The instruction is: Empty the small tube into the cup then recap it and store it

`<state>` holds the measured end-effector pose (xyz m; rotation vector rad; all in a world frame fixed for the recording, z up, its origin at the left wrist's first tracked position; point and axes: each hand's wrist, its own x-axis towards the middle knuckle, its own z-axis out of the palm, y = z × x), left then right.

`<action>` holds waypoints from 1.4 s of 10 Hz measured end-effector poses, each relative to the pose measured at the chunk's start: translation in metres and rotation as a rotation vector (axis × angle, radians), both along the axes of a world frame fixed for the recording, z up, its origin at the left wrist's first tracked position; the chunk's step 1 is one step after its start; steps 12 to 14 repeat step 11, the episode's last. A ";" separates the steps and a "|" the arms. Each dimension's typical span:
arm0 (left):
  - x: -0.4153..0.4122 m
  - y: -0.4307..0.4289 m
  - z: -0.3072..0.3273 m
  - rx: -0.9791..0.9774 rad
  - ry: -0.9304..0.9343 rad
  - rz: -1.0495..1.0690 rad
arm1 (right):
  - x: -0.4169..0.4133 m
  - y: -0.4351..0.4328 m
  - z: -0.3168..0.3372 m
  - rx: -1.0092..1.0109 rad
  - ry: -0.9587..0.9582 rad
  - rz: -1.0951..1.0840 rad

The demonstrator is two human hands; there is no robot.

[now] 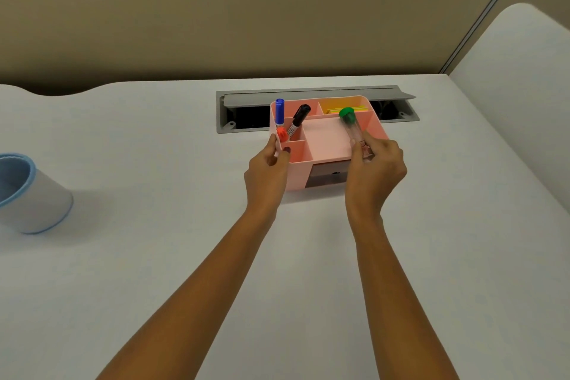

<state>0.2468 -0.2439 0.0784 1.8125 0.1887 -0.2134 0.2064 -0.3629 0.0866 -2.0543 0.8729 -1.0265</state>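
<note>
A small clear tube (352, 128) with a green cap (347, 114) is held tilted over the pink organizer (327, 140), cap pointing away from me. My right hand (374, 166) pinches the tube's lower end. My left hand (267, 170) grips the organizer's left front corner, thumb on the rim. The white cup with a blue rim (29, 194) stands far left on the table, well apart from both hands.
The organizer holds a blue marker (279, 111), a black marker (298, 119), an orange-capped item (282, 134) and yellow notes (347, 108). Behind it is a grey cable slot (314, 94) with a raised lid. A beige partition rises at the back, a white panel at right.
</note>
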 end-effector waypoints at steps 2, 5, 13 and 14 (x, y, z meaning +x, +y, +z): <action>-0.003 0.000 0.002 -0.028 0.002 -0.002 | 0.002 -0.001 0.003 -0.015 0.077 -0.009; -0.002 -0.001 -0.003 -0.050 0.025 0.038 | 0.003 -0.003 0.005 -0.025 0.109 -0.010; -0.046 0.054 0.016 0.059 -0.248 0.150 | -0.040 0.073 0.015 -0.218 0.031 0.326; -0.046 0.054 0.016 0.059 -0.248 0.150 | -0.040 0.073 0.015 -0.218 0.031 0.326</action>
